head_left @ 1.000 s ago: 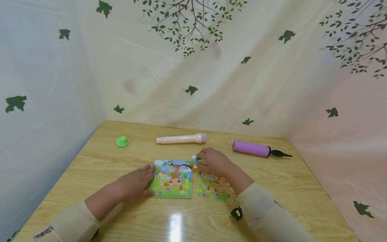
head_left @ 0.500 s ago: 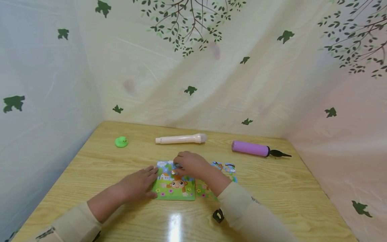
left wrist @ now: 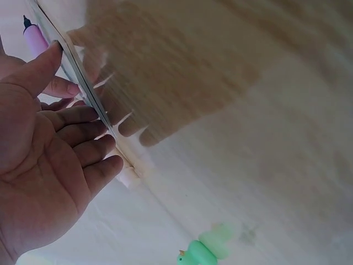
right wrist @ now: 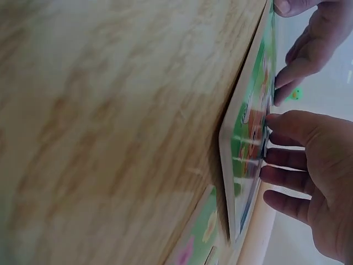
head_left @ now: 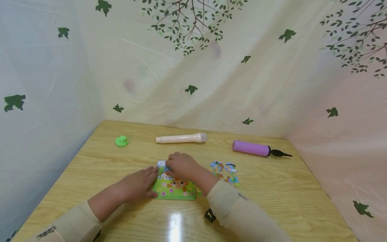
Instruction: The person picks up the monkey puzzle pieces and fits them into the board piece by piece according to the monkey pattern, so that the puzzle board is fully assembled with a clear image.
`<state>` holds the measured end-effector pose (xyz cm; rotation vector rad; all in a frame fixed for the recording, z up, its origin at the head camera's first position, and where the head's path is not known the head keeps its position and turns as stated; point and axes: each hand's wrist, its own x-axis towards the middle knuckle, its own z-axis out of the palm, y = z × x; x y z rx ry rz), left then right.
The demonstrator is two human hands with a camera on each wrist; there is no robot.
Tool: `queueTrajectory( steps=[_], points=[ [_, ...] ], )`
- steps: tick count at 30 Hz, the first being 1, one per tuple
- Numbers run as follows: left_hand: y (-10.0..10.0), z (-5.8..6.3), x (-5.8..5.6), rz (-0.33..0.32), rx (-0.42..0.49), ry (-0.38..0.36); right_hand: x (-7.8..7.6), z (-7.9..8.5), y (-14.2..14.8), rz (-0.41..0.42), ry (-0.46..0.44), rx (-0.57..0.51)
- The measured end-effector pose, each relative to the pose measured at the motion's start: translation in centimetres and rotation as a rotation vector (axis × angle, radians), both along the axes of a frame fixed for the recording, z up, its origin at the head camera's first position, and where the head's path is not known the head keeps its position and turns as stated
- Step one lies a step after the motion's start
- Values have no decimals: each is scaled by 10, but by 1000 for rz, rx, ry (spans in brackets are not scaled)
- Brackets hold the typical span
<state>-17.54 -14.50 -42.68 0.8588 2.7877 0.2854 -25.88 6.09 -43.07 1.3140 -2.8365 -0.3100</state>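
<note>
A square picture board (head_left: 178, 195) with a cartoon monkey lies on the table, its raised edge showing in the right wrist view. My left hand (head_left: 137, 183) rests against its left edge, fingers straight; the left wrist view shows the fingertips right at that edge. My right hand (head_left: 184, 167) is over the board's upper part, thumb and fingers bent down, pinching a small jigsaw puzzle piece mostly hidden beneath them. In the right wrist view, the right hand's fingertips (right wrist: 268, 156) are close on the board's surface. To the right lie joined jigsaw puzzle pieces (head_left: 225, 167), partly covered by the right forearm.
Behind the board lies a pale pink toy microphone (head_left: 181, 138). A green rubber duck (head_left: 122, 141) stands at the back left, and a purple hand pump (head_left: 251, 148) with a black nozzle lies at the back right. A patterned cloth (head_left: 169, 101) hangs behind the wooden table.
My right hand has moved left from the loose pieces to above the board, carrying the puzzle piece. The board has shifted slightly right; my left hand stays at its edge.
</note>
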Motion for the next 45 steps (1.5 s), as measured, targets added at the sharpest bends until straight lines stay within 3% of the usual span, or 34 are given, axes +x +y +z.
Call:
queueTrajectory(
  steps=[16, 32, 38, 45],
  points=[
    [1, 2, 2, -1, 21, -29, 5, 0, -3, 18, 32, 27],
    [2, 2, -2, -58, -21, -10, 8, 3, 9, 37, -38, 63],
    [5, 5, -3, -81, -36, 4, 2, 14, 25, 17, -141, -63],
    [8, 8, -4, -64, -40, -24, -16, 25, 74, -100, -144, -180]
  ],
)
